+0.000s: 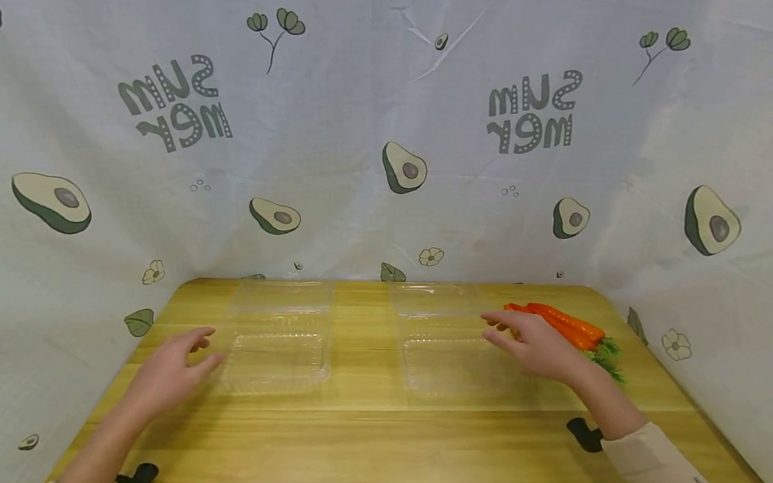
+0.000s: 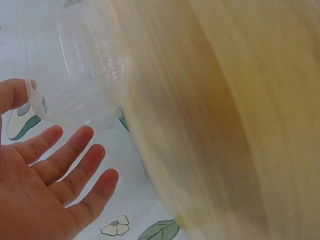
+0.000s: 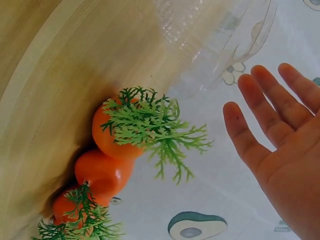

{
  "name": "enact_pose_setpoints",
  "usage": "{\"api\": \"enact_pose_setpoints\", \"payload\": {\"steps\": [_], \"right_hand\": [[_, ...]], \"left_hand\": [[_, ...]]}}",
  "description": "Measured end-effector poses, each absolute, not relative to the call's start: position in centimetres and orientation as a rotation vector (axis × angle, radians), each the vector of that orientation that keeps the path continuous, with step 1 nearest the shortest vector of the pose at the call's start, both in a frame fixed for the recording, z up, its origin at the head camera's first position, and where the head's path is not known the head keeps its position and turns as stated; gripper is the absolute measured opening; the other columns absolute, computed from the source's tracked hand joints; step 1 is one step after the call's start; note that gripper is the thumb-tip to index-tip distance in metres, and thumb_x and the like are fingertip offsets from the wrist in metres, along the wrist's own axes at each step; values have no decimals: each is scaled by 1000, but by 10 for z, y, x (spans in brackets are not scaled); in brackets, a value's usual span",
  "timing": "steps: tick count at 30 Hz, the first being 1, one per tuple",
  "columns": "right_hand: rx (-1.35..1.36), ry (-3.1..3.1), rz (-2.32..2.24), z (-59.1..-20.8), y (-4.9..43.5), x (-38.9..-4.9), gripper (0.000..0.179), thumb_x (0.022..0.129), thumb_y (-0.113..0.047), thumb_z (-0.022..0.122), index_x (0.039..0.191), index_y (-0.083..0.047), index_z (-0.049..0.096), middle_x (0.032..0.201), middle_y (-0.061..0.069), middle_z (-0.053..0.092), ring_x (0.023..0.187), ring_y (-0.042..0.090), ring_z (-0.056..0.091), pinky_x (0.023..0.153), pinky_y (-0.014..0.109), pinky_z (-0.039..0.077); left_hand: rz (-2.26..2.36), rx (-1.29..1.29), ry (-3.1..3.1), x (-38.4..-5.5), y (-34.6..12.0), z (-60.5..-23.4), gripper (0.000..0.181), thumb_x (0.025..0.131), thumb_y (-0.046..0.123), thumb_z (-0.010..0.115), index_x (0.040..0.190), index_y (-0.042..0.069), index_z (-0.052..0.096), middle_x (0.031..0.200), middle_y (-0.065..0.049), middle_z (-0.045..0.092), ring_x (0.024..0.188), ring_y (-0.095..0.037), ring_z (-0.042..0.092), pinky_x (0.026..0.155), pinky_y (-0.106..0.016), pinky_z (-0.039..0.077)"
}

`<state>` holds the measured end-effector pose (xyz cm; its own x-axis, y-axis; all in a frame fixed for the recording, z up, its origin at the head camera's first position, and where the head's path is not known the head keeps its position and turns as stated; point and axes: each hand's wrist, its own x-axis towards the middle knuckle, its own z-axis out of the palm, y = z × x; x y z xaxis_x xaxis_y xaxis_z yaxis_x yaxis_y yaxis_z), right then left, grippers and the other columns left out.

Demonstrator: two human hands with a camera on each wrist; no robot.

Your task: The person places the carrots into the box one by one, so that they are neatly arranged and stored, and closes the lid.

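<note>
My left hand (image 1: 171, 369) hovers at the left side of a clear plastic clamshell box (image 1: 274, 336) whose lid is folded back. In the left wrist view its fingers are spread, and the thumb overlaps the box's edge. A second clear box (image 1: 437, 344), also with its lid laid back, sits right of the first. Over its right side is my right hand (image 1: 537, 345), fingers loosely extended and nothing held. Beside that hand lie orange carrots (image 1: 568, 324) with green feathery tops (image 1: 604, 360); the right wrist view shows three carrots (image 3: 112, 137) side by side.
The boxes and carrots lie toward the back of a wooden table (image 1: 350, 459). A white curtain (image 1: 342, 123) printed with avocados closes off the back and both sides. Dark straps with black pieces (image 1: 137, 482) show at both wrists.
</note>
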<state>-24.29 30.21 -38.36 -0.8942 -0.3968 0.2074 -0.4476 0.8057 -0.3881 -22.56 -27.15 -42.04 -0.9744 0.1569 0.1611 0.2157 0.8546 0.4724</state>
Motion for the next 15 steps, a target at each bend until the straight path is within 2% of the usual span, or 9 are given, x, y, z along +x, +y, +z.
{"api": "enact_pose_setpoints", "payload": {"steps": [4, 11, 15], "right_hand": [[664, -2859, 679, -386, 306, -244, 42, 103, -32, 58, 137, -7, 62, 125, 13, 69, 106, 28, 66, 90, 55, 54], [597, -2847, 762, -386, 312, -242, 40, 104, -26, 58, 137, -4, 61, 127, 16, 68, 98, 26, 68, 80, 33, 56], [557, -2841, 802, -386, 316, -241, 42, 104, -29, 56, 137, -4, 61, 127, 17, 67, 94, 27, 68, 76, 29, 56]], "left_hand": [[-853, -330, -2908, -229, -278, -426, 63, 101, 38, 61, 147, -2, 44, 129, -26, 62, 118, -47, 57, 91, -62, 47], [-1028, -456, -2876, -229, -284, -433, 62, 101, 30, 62, 150, -1, 39, 129, -23, 62, 113, -39, 61, 86, -56, 51], [-1075, -480, -2871, -229, -286, -436, 60, 102, 28, 60, 151, 0, 39, 128, -23, 63, 111, -38, 63, 85, -56, 52]]}}
